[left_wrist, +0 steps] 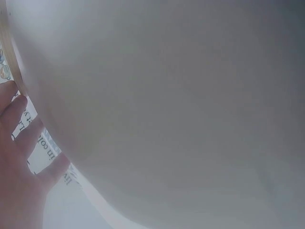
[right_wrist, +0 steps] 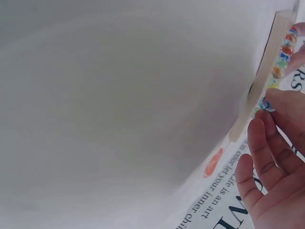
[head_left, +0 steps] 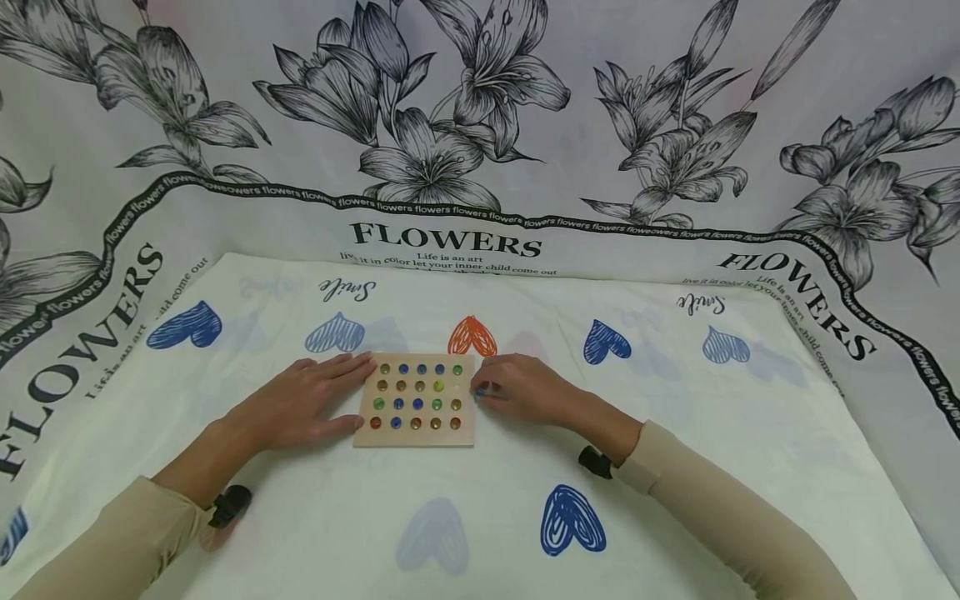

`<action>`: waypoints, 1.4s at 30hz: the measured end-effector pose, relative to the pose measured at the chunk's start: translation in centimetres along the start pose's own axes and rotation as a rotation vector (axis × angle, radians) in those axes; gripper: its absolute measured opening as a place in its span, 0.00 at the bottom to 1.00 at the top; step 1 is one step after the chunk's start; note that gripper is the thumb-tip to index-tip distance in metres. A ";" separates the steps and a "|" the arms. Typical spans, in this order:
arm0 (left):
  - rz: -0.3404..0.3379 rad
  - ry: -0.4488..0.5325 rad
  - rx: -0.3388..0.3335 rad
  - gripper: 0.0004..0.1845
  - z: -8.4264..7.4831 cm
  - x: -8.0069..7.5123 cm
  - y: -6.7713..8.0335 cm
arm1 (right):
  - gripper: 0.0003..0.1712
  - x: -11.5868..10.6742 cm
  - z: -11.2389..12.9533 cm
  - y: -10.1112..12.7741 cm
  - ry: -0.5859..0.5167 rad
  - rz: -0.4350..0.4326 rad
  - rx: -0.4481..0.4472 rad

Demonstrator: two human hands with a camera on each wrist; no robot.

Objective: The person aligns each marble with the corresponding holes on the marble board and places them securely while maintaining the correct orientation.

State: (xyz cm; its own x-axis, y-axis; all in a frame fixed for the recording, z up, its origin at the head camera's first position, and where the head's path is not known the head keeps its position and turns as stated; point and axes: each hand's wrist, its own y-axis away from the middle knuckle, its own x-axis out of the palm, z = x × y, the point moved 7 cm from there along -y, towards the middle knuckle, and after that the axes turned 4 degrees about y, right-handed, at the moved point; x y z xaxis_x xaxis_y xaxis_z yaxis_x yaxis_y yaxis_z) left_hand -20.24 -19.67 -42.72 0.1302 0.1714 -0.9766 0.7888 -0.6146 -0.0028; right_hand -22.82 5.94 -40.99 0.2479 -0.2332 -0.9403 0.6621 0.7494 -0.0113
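A small wooden board (head_left: 415,437) lies on the cloth-covered table, with several coloured marbles (head_left: 417,403) seated in rows of holes. My left hand (head_left: 330,392) lies flat on the cloth with straight fingers, touching the board's left edge; in the left wrist view the left hand (left_wrist: 19,143) is beside the board's edge (left_wrist: 12,62). My right hand (head_left: 483,393) is at the board's right edge. There my right hand (right_wrist: 271,119) pinches a blue marble (right_wrist: 263,103) beside the board (right_wrist: 267,71).
A white cloth with blue hearts (head_left: 570,518) and one orange heart (head_left: 472,336) covers the table. A flower-printed sheet (head_left: 450,125) hangs behind it and drapes down both sides. Both wrist views are mostly filled by blurred cloth.
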 end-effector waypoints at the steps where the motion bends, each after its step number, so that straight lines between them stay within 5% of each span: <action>1: 0.000 0.002 0.000 0.41 0.0 0.0 0.0 | 0.10 0.0 0.1 -0.2 -0.001 0.001 -0.002; 42: -0.009 0.020 -0.002 0.41 0.1 0.0 0.1 | 0.11 0.6 1.6 -3.1 0.056 -0.005 -0.036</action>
State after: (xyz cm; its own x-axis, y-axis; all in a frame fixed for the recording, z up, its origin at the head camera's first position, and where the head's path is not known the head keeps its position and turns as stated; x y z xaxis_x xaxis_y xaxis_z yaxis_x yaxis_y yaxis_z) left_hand -20.23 -19.78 -42.76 0.1346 0.1921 -0.9721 0.7915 -0.6110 -0.0111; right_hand -23.60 2.46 -40.93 0.2043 -0.2030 -0.9576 0.6368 0.7706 -0.0275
